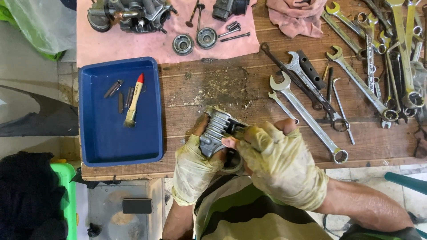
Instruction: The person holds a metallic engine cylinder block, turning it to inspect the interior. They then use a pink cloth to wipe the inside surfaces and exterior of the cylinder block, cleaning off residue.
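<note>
Both my hands wear dirty yellowish fingerless gloves. My left hand (193,166) grips a grey finned metal engine cylinder (216,131) from its left side, holding it just above the near edge of the wooden workbench (222,89). My right hand (275,155) closes over the cylinder's right side, fingertips pressed on its fins. A round opening of the part shows below, between my palms.
A blue plastic tray (120,113) at left holds a small paintbrush (134,100) and a few metal pins. A pink cloth (169,40) at the back carries an engine head, valves and bolts. Several spanners (307,113) lie spread on the right. A green bin (66,195) stands lower left.
</note>
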